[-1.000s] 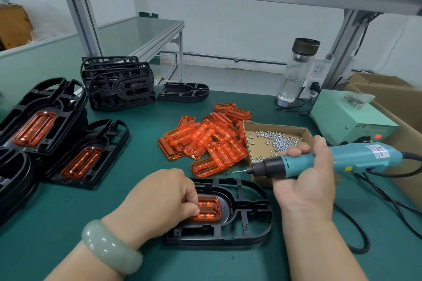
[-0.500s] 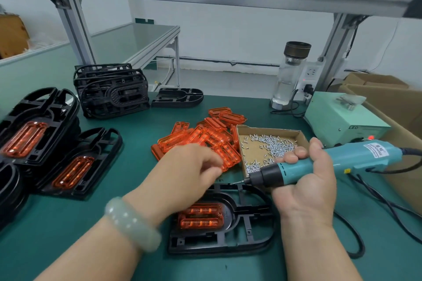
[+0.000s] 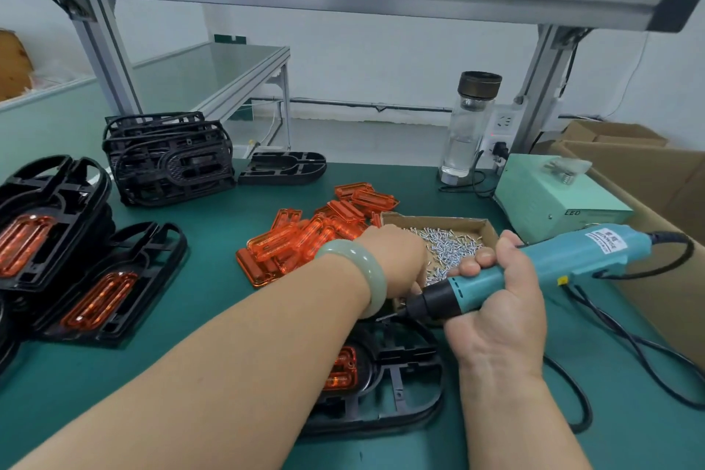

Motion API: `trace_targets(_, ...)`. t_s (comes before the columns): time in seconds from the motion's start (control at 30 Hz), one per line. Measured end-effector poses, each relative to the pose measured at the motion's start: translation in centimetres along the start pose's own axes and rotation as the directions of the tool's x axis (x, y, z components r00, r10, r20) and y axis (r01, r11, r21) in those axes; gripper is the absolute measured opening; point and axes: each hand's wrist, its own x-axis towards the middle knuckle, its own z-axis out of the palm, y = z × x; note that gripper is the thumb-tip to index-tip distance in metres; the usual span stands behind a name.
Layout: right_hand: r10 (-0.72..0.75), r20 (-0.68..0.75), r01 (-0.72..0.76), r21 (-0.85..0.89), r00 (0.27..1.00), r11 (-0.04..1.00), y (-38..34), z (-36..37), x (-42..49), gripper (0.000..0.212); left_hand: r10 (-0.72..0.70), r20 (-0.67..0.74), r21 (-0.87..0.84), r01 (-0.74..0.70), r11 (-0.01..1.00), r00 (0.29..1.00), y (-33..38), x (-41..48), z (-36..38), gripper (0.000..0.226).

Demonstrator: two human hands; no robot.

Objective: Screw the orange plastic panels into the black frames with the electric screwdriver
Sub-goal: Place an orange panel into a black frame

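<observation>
A black frame (image 3: 400, 389) lies flat at the near edge of the green bench with an orange panel (image 3: 341, 370) seated in it; my left forearm hides much of both. My right hand (image 3: 496, 301) grips the teal electric screwdriver (image 3: 541, 263), held level with its bit pointing left above the frame. My left hand (image 3: 396, 259) reaches into the cardboard box of screws (image 3: 450, 244), fingertips down among the screws; whether it holds one is hidden. Loose orange panels (image 3: 313, 237) are piled left of the box.
Finished frames with orange panels (image 3: 95, 294) are stacked at left, with bare black frames (image 3: 168, 160) behind them. A green power unit (image 3: 553, 198), a glass bottle (image 3: 469, 126) and cardboard cartons (image 3: 648, 179) stand at right. The screwdriver's black cable (image 3: 625, 347) loops across the bench.
My left hand left the orange panel in the frame and moved up and right into the screw box. My right hand with the screwdriver stayed roughly in place.
</observation>
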Motion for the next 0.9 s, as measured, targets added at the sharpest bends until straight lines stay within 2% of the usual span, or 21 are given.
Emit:
trace_targets(0.1,-0.016,-0.002,0.016,-0.019,1.0,1.0,0.0,0.0,-0.1,0.013,0.023,-0.008,-0.001,-0.023,1.0,1.0,0.4,-0.1,0.0,0.026)
trace_targets(0.17,-0.018,-0.002,0.018,-0.02,1.0,1.0,0.0,0.0,-0.1,0.013,0.04,-0.071,-0.021,-0.042,0.999,0.997,0.3,-0.2,0.2,0.023)
trace_targets(0.37,-0.044,0.0,0.044,-0.044,0.999,0.998,0.1,0.0,0.0,0.013,-0.044,-0.323,-0.364,-0.081,0.928,0.945,-1.0,-1.0,0.4,0.011)
trace_targets(0.53,-0.038,0.019,0.039,-0.048,0.999,0.998,0.2,0.0,-0.3,0.012,-0.177,-0.338,-0.567,-0.049,0.822,0.924,-1.4,-2.1,0.2,0.011)
trace_targets(0.6,-0.035,0.034,0.036,-0.039,0.999,0.999,0.3,0.0,-0.3,0.012,-0.226,-0.341,-0.681,-0.074,0.728,0.913,-1.4,-3.2,0.2,0.015)
trace_targets(0.73,-0.031,0.043,0.031,-0.002,0.999,1.0,0.1,0.0,-0.5,0.013,-0.361,-0.26,-0.894,-0.082,0.441,0.895,-1.8,-6.2,0.4,0.022)
trace_targets(0.83,-0.021,0.045,0.019,0.033,0.999,0.999,0.1,0.0,-0.6,0.013,-0.417,-0.211,-0.945,-0.076,0.318,0.884,-2.5,-8.5,1.1,0.032)
trace_targets(0.9,-0.012,0.039,0.01,0.066,0.999,0.998,0.1,0.0,-0.6,0.012,-0.443,-0.167,-0.973,-0.076,0.216,0.881,-2.7,-10.0,1.9,0.031)
